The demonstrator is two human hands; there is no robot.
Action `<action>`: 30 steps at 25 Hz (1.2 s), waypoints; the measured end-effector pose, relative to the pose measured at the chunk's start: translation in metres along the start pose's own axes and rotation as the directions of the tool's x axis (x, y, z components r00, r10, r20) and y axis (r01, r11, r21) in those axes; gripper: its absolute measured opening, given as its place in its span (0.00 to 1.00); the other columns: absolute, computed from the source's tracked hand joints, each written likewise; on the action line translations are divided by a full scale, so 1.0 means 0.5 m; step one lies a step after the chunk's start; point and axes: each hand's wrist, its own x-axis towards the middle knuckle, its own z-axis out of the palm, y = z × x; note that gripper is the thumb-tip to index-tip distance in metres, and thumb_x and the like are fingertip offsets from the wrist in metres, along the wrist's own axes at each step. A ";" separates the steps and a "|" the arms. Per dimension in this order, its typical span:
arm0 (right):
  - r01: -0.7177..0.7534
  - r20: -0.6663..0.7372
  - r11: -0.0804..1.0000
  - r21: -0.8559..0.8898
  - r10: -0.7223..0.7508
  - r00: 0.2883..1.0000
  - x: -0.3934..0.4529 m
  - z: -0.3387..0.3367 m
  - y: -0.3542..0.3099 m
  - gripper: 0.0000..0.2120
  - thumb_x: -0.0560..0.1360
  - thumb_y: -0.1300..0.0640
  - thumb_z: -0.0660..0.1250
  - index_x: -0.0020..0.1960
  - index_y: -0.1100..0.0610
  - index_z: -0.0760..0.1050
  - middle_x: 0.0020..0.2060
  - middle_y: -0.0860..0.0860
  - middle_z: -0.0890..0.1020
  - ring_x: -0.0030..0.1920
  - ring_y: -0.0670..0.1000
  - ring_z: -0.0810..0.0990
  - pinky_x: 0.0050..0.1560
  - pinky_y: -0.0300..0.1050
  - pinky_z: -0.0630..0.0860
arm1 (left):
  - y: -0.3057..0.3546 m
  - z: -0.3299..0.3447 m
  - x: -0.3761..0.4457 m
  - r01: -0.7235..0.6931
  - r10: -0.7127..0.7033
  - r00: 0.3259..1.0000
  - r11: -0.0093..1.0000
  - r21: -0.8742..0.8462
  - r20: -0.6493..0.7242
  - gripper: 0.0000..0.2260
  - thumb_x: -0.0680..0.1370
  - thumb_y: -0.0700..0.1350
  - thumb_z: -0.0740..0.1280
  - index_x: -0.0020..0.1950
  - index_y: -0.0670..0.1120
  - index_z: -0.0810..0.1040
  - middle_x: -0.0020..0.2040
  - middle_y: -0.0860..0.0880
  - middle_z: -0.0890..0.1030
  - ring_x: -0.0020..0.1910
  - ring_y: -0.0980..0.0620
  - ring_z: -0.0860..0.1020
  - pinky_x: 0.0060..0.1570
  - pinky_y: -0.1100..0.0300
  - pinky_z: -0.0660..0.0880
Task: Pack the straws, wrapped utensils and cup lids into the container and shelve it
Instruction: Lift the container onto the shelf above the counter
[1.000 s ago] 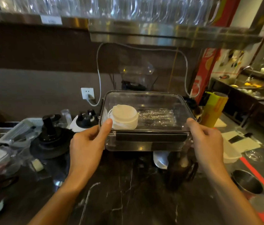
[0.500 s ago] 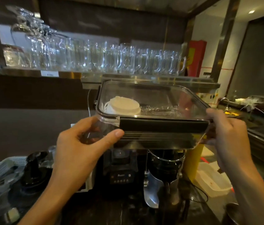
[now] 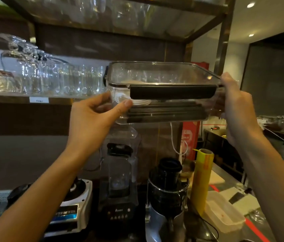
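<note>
I hold a clear plastic container with a shut lid and a black front latch up in the air, level with the glass shelf. My left hand grips its left front corner. My right hand holds its right end. Through the front wall I see dark straws lying along the bottom and a stack of white cup lids at the left. The wrapped utensils are hidden from this angle.
Rows of glasses fill the shelf left of the container. Below stand a blender, a black juicer, a yellow wrap roll and a white box on the counter. A metal shelf post rises at the right.
Both hands have lifted the container from counter height up to shelf height, and my view has tilted upward with it.
</note>
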 end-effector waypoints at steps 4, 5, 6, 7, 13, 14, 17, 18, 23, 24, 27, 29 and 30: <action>0.020 0.024 1.000 0.012 -0.020 1.000 0.097 -0.008 0.027 0.25 0.81 0.33 0.54 0.51 0.47 0.84 0.47 0.52 0.88 0.55 0.54 0.85 0.67 0.62 0.74 | -0.030 0.066 0.090 -0.017 0.016 0.999 0.999 0.037 0.037 0.31 0.71 0.59 0.74 0.70 0.46 0.79 0.59 0.58 0.84 0.57 0.63 0.82 0.57 0.66 0.80; 0.017 0.033 1.000 0.019 -0.017 0.999 0.119 -0.010 0.036 0.23 0.82 0.33 0.54 0.52 0.45 0.83 0.48 0.49 0.88 0.55 0.51 0.85 0.66 0.59 0.75 | -0.041 0.082 0.116 -0.031 0.029 0.999 0.997 0.075 0.029 0.35 0.70 0.63 0.73 0.71 0.45 0.78 0.63 0.56 0.82 0.60 0.61 0.81 0.59 0.64 0.80; 0.014 0.045 1.000 0.021 -0.015 0.999 0.137 -0.010 0.044 0.22 0.82 0.34 0.55 0.53 0.45 0.83 0.49 0.47 0.88 0.54 0.48 0.85 0.65 0.54 0.76 | -0.054 0.097 0.141 -0.038 0.035 0.999 0.993 0.111 0.025 0.39 0.69 0.68 0.72 0.71 0.44 0.78 0.65 0.52 0.82 0.62 0.57 0.81 0.63 0.59 0.79; 0.017 0.062 1.000 0.019 -0.018 0.998 0.156 -0.009 0.051 0.21 0.83 0.35 0.55 0.54 0.45 0.82 0.49 0.46 0.88 0.52 0.45 0.85 0.62 0.50 0.77 | -0.063 0.112 0.165 -0.044 0.041 0.999 0.991 0.130 0.023 0.43 0.66 0.73 0.71 0.71 0.44 0.79 0.66 0.49 0.83 0.63 0.53 0.81 0.65 0.52 0.79; 0.003 0.138 0.998 -0.062 0.006 0.990 0.262 -0.017 0.135 0.19 0.84 0.39 0.57 0.56 0.49 0.82 0.54 0.46 0.86 0.57 0.45 0.81 0.59 0.47 0.75 | -0.131 0.185 0.263 -0.018 0.012 1.000 0.980 0.200 0.028 0.44 0.66 0.76 0.69 0.68 0.44 0.81 0.64 0.47 0.84 0.62 0.49 0.82 0.65 0.46 0.78; 0.000 0.138 0.997 -0.073 0.010 0.990 0.275 -0.020 0.149 0.20 0.84 0.39 0.57 0.57 0.49 0.82 0.54 0.45 0.86 0.57 0.45 0.81 0.57 0.45 0.74 | -0.143 0.195 0.272 -0.007 0.000 1.000 0.977 0.213 0.031 0.41 0.69 0.74 0.69 0.69 0.44 0.81 0.65 0.47 0.84 0.62 0.49 0.82 0.66 0.46 0.78; -0.011 0.132 0.997 -0.072 0.020 0.991 0.299 -0.021 0.187 0.20 0.84 0.41 0.57 0.61 0.51 0.82 0.54 0.44 0.85 0.56 0.42 0.80 0.50 0.39 0.70 | -0.177 0.222 0.286 0.022 -0.032 0.999 0.967 0.253 0.038 0.35 0.74 0.68 0.71 0.69 0.42 0.80 0.66 0.45 0.83 0.64 0.48 0.81 0.67 0.46 0.77; -0.016 0.131 0.997 -0.070 0.026 0.991 0.303 -0.021 0.199 0.20 0.84 0.41 0.57 0.61 0.51 0.81 0.53 0.44 0.86 0.56 0.42 0.80 0.50 0.39 0.70 | -0.185 0.230 0.289 0.014 -0.026 0.999 0.965 0.263 0.041 0.34 0.74 0.67 0.71 0.69 0.42 0.80 0.66 0.45 0.83 0.64 0.48 0.81 0.67 0.46 0.77; -0.052 0.121 0.997 -0.062 0.059 0.991 0.325 -0.013 0.235 0.17 0.84 0.41 0.57 0.59 0.47 0.81 0.48 0.39 0.86 0.48 0.36 0.82 0.47 0.36 0.69 | -0.206 0.246 0.310 0.000 -0.018 0.998 0.956 0.295 0.058 0.32 0.76 0.62 0.71 0.71 0.40 0.78 0.70 0.44 0.80 0.69 0.47 0.78 0.69 0.47 0.75; -0.054 0.121 0.996 -0.069 0.062 0.991 0.330 -0.012 0.238 0.17 0.84 0.41 0.57 0.59 0.47 0.81 0.49 0.39 0.86 0.49 0.37 0.82 0.46 0.37 0.69 | -0.210 0.248 0.315 -0.002 -0.019 0.998 0.954 0.300 0.067 0.33 0.76 0.63 0.71 0.71 0.40 0.77 0.70 0.44 0.80 0.69 0.47 0.78 0.69 0.47 0.75; -0.061 0.147 0.995 -0.077 0.072 0.987 0.345 -0.006 0.244 0.15 0.84 0.41 0.57 0.53 0.45 0.80 0.49 0.41 0.85 0.50 0.40 0.81 0.46 0.38 0.70 | -0.212 0.250 0.327 0.002 -0.031 0.996 0.945 0.328 0.083 0.32 0.78 0.62 0.70 0.73 0.40 0.76 0.71 0.44 0.79 0.69 0.47 0.77 0.66 0.55 0.73; -0.054 0.155 0.995 -0.086 0.067 0.986 0.355 -0.003 0.247 0.12 0.85 0.44 0.58 0.51 0.45 0.79 0.48 0.41 0.84 0.50 0.41 0.80 0.46 0.38 0.70 | -0.213 0.251 0.332 0.012 -0.047 0.994 0.943 0.334 0.097 0.30 0.79 0.60 0.70 0.73 0.40 0.75 0.71 0.44 0.79 0.69 0.48 0.77 0.62 0.58 0.71; -0.046 0.152 0.994 -0.097 0.060 0.986 0.359 -0.001 0.250 0.11 0.85 0.46 0.59 0.52 0.46 0.80 0.49 0.42 0.84 0.51 0.41 0.80 0.46 0.38 0.70 | -0.214 0.250 0.335 0.017 -0.054 0.993 0.943 0.333 0.104 0.30 0.79 0.59 0.70 0.73 0.40 0.75 0.71 0.44 0.79 0.69 0.48 0.77 0.62 0.58 0.71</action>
